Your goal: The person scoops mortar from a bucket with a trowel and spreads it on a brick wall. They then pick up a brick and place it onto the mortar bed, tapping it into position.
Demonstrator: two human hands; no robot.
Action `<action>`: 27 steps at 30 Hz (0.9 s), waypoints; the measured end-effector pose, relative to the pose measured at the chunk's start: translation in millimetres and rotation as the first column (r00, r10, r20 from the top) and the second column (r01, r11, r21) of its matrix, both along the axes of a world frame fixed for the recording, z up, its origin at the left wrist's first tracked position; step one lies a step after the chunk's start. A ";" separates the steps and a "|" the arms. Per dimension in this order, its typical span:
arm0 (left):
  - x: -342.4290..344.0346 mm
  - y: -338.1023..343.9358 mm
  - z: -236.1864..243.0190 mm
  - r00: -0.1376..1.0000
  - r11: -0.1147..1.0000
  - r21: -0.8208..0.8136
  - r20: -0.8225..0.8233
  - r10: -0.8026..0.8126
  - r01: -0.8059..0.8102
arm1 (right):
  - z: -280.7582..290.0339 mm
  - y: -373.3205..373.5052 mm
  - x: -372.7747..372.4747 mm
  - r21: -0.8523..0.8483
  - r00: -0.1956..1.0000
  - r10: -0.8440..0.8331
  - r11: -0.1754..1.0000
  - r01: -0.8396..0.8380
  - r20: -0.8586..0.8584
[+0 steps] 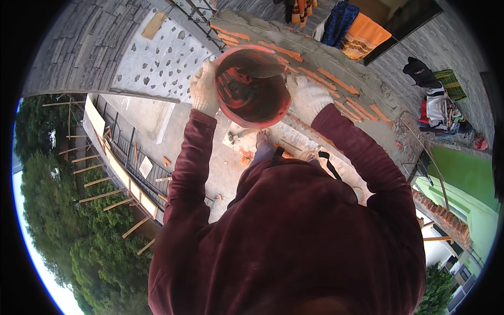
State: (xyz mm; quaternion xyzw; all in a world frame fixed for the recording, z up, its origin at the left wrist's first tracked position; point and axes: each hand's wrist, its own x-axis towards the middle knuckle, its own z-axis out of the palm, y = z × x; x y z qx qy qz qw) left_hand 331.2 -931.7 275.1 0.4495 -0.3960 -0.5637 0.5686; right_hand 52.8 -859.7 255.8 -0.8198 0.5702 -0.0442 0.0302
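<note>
A round red bucket (276, 105) is held up in front of me, its mouth facing me. Dark wet residue and a grey patch, perhaps mortar, coat its inside. My left hand (204, 88), in a whitish knit glove, is closed on the bucket's left rim. On the opposite side my right hand (308, 96), gloved alike, grips the rim; its fingertips are partly hidden. Just beyond the bucket runs a wall of orange bricks (321, 79) with grey mortar.
Below me are a dusty work surface (226, 181) and a hammer (235, 137). Metal railing and a plank edge (126, 173) with wooden props lie to the left, trees beyond. Cloths, one an orange towel (366, 35), hang at the upper right; clothes (438, 110) hang farther right.
</note>
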 end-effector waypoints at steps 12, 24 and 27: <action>8.8 11.5 62.0 0.999 0.995 -0.101 0.053 -0.011 0.017 | 63.3 9.3 6.8 -0.085 0.968 0.208 0.971 -0.222 -0.143; 5.0 10.9 88.6 0.994 0.979 -0.198 0.088 0.061 -0.043 | 60.4 6.4 12.4 -0.130 0.953 0.213 0.961 -0.244 -0.217; 7.2 10.7 85.0 0.967 0.968 -0.216 0.192 0.167 -0.125 | 84.7 14.9 28.2 0.135 0.922 0.225 0.972 -0.191 -0.315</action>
